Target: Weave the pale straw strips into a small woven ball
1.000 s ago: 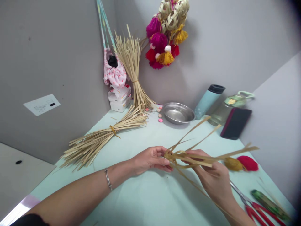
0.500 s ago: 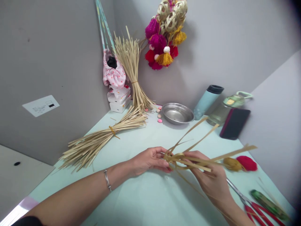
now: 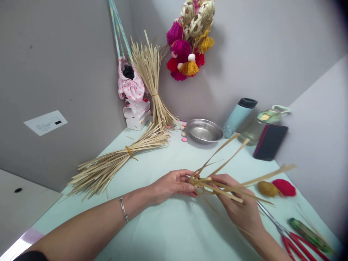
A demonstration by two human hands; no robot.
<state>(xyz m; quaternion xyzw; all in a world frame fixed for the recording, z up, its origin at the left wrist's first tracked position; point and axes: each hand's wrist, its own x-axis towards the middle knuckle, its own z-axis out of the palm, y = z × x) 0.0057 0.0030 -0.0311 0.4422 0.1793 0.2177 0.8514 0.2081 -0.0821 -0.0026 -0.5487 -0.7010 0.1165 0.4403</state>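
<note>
Pale green table (image 3: 168, 232) set into a grey-walled corner, straw strips (image 3: 217, 183) held over its middle.

The strips are pinched at their knot by the left hand (image 3: 170, 185), fingers pressed together, and gripped from beneath by the right hand (image 3: 239, 208), fingers curled round them. Beyond the strips a steel bowl (image 3: 204, 130) is seen, a tied straw bundle (image 3: 114, 163) to their left, pompoms (image 3: 277, 187) and scissors (image 3: 288, 235) to their right by the table edge; bare tabletop is left nearest the camera.

Left of the steel bowl (image 3: 204, 131), bare table (image 3: 168, 228) runs toward the person; a tied straw bundle (image 3: 119, 159) bars its far-left side; scissors (image 3: 288, 235) lie right.
</note>
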